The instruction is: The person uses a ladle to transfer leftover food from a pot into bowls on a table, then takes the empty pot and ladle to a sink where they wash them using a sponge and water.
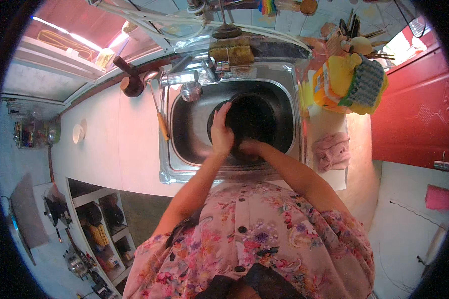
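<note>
A dark round pan [252,114] lies tilted in the stainless steel sink [194,149] in front of me. My left hand [222,129] rests against the pan's left side, its fingers stretched out towards the tap. Low at the pan's near edge is my right hand [251,147], blurred and in shadow; whether it grips something cannot be seen. The metal tap [191,88] reaches over the sink's far left corner, and whether water runs is not visible.
Left of the sink lie a wooden-handled ladle [162,125], a dark long-handled pot [133,85] and a white cup [79,133]. At the right are a yellow-orange container [327,84], a scrubbing sponge [366,82] and a pink cloth [332,151]. Another sponge [239,53] sits behind the sink.
</note>
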The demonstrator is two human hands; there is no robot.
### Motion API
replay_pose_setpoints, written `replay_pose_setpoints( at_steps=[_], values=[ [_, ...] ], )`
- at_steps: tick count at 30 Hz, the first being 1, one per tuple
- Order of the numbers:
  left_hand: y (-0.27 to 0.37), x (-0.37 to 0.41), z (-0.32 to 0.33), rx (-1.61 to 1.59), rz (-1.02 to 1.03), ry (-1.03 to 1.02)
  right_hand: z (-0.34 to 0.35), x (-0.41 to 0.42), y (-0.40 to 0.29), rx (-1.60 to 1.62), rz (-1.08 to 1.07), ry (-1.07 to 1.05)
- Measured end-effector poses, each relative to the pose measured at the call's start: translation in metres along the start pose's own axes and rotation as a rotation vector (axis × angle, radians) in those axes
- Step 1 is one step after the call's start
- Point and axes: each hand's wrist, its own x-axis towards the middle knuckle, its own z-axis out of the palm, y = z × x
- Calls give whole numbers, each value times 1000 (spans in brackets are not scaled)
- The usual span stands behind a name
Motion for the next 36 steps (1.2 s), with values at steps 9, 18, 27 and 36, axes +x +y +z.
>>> replay_pose_setpoints(
  at_steps=[9,18,27,36],
  values=[
    [-24,58,15,244,23,-375,-27,-42,1,-548,-187,-304],
    [-37,66,22,207,25,-422,-97,17,0,-1753,-569,27],
    [-40,66,32,214,25,-445,19,5,67,-882,-60,-314],
    [-57,58,1,5,-22,-388,6,-48,8,-450,-1,-38]
  ],
)
